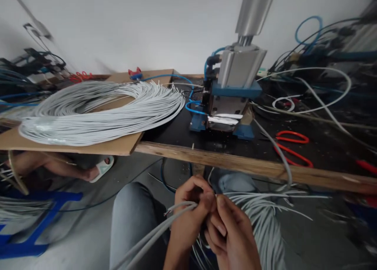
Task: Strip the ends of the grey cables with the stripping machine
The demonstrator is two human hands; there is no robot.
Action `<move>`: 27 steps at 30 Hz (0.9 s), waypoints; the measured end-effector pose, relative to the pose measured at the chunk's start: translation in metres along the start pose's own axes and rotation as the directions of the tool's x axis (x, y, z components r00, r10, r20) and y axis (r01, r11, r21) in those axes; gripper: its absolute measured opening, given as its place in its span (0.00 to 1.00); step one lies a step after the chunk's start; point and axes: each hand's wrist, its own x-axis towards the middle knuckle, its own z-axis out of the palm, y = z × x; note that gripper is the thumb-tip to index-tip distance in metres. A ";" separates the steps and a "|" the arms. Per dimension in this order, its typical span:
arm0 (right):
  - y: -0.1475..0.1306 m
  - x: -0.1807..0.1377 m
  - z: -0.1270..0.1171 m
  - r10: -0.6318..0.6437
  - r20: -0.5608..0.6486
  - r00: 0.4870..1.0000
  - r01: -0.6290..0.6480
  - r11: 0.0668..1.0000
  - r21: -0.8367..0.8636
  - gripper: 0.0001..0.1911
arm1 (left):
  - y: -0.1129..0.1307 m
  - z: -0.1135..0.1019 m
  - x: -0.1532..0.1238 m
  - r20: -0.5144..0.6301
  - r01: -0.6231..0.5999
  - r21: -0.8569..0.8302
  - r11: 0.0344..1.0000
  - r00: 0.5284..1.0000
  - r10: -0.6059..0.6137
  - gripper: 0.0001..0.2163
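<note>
Grey cables [156, 236] are pinched in the curled left hand [190, 219], before the wood-edged bench [176, 153]. The right hand [235, 234] is bent nearly closed beside it; whether anything is gripped cannot be told. Beyond, a pneumatic machine [241, 68] is seen.

Plain pale wall [132, 34] behind. Bench [167, 130] with black top, bare wooden front edge. Grey floor [97, 223] below; blue frame [50, 219] on it at left. Light soft, rather dim.

Two hands [188, 219] [235, 234]; one big cable coil [103, 124]; one red-handled scissors [291, 149].
</note>
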 end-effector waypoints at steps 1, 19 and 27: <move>0.000 0.000 0.003 0.001 0.015 1.000 -0.001 1.000 0.002 0.27 | 0.002 -0.001 -0.001 -0.001 0.002 -0.004 1.000 1.000 -0.002 0.08; -0.009 -0.006 -0.008 -0.080 0.146 0.986 0.156 0.758 -0.633 0.24 | 0.020 -0.014 -0.005 0.028 -0.028 0.194 0.981 0.999 0.023 0.05; -0.021 0.002 -0.029 -0.115 0.525 0.843 0.535 0.085 -0.840 0.12 | 0.021 -0.058 -0.005 0.208 0.214 0.375 0.902 0.929 -0.306 0.03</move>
